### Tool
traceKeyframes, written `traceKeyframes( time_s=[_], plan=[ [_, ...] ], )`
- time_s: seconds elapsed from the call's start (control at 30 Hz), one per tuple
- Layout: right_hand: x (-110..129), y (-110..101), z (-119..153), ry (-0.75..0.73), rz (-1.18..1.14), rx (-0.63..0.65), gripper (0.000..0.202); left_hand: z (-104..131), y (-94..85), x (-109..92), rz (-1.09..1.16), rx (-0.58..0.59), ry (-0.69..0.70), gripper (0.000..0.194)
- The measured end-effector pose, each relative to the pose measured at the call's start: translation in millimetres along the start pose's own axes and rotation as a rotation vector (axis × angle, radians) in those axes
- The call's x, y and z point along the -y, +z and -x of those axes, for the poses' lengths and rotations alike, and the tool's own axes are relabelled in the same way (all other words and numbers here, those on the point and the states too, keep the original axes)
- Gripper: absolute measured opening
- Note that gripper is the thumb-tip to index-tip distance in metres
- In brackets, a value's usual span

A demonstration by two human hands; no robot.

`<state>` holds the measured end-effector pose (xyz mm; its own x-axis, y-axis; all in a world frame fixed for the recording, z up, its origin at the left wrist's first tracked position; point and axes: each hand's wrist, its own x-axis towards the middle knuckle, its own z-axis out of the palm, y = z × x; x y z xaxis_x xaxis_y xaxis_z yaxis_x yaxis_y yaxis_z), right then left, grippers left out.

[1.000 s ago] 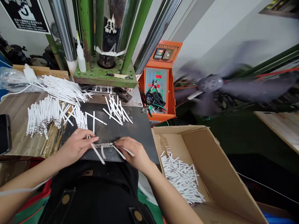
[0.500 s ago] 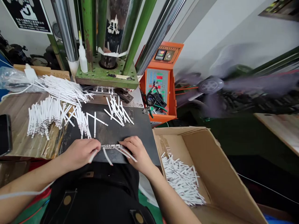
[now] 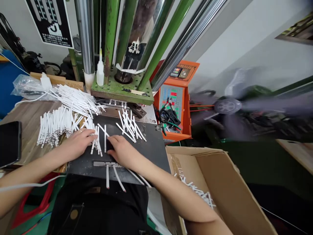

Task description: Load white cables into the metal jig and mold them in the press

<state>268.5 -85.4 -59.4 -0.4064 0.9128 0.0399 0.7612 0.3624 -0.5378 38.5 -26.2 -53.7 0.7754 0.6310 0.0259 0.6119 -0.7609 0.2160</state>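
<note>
- Head cam, only view here: left hand (image 3: 78, 143) has its fingertips over a loose bunch of white strips (image 3: 98, 148) on the black work surface (image 3: 156, 150). They cover the upper part of the bunch, so I can't tell if anything's pinched.
- Right hand (image 3: 122, 150) has thumb and forefinger spread, with a visible gap between them. The forefinger tip is right beside a single white strip (image 3: 105, 142); can't make out if they touch. Remaining fingers are mostly hidden.
- Slotted metal bar (image 3: 99, 164) lies near the front edge of the black surface, below the hands. Its right end is tucked under the right hand and forearm.
- Four white strips stick out from the bar's side toward the person; the two on the right are partly hidden by that forearm, so where they meet the bar isn't visible.
- Cardboard box (image 3: 220, 176) on the right has more strips (image 3: 200, 192) inside, largely blocked by the same arm. Bottom of the box is cut off.
- Smartphone (image 3: 9, 145) is clipped by the left edge, green press (image 3: 105, 92) by the top.
- Fan (image 3: 227, 106) blades are just a blur.
</note>
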Motion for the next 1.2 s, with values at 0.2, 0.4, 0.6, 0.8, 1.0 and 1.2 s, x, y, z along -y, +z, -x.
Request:
traceKeyframes(
  time_s=[0.2,0.4,0.6,0.8,1.0,1.2],
  plan=[
    [12,1,0,0.032,-0.107,0.098,0.064,-7,-2.6,-17,0.051,-0.021,-0.008,0.038],
    [0,8,-5,0.065,-0.183,0.149,0.078,9,0.6,-1,-0.143,0.036,-0.392,0.057],
    [5,18,-24,0.029,-0.178,0.143,0.08,19,25.9,-28,0.089,0.13,-0.177,0.057],
    [9,13,-24,0.09,-0.193,0.19,0.083,17,18.2,-32,0.108,0.108,-0.364,0.067],
    [11,5,-26,-0.049,-0.173,0.186,0.077,7,11.5,-47,0.13,0.247,-0.236,0.069],
    [-60,-55,-53,0.075,0.031,-0.131,0.036,-37,-30.8,-6,-0.009,0.224,-0.204,0.062]
  ],
)
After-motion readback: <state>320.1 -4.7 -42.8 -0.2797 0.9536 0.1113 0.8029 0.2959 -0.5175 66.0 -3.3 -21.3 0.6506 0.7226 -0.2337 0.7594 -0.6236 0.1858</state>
